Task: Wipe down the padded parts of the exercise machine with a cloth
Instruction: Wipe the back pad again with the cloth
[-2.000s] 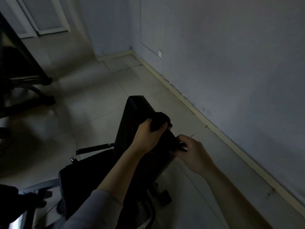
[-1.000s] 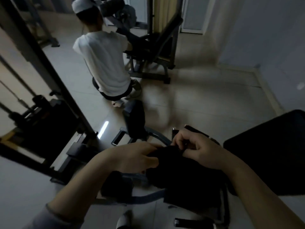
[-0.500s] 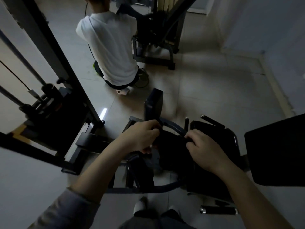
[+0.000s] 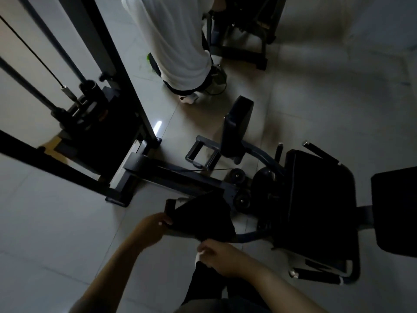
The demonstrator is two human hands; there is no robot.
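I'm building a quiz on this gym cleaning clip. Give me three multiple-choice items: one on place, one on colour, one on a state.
1. Where is the seat pad relative to the cloth?
A) right B) left C) under it
2. What colour is the cloth?
A) white B) black C) yellow
3. How is the cloth held?
A) left hand only B) lying on the floor C) both hands

Key: A, the pad lies right of it; B, it looks black; C, left hand and right hand each grip an edge.
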